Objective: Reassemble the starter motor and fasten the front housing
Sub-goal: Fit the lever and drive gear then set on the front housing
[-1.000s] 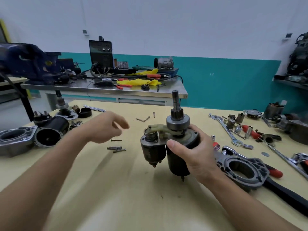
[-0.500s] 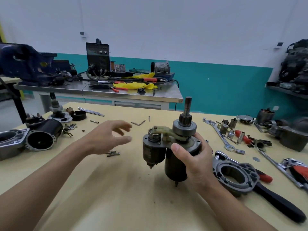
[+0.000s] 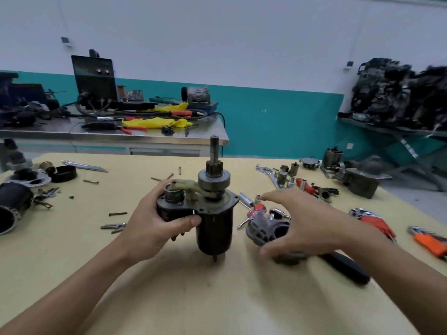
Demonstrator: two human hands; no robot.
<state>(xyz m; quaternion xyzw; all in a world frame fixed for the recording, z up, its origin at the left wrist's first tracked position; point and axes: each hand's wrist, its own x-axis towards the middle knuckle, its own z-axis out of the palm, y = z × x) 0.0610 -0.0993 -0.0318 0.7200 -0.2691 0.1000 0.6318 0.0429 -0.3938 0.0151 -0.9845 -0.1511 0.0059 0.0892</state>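
Our left hand point(image 3: 154, 228) grips the starter motor point(image 3: 215, 228) by its smaller side cylinder point(image 3: 174, 211), thumb across the front and fingers wrapped behind. It holds the motor upright, low over the table point(image 3: 217, 298), with the geared shaft point(image 3: 214, 148) pointing up. Our right hand point(image 3: 307, 221) arches over the front housing point(image 3: 263, 229), fingers spread above it and thumb at its near edge, seemingly not yet closed. We judge the step in hand is fetching the housing. Next it must be lifted, turned and lowered over the shaft, with the holes lined up. The housing lies just right of the motor, and loose bolts point(image 3: 113, 225) lie left of our left hand.
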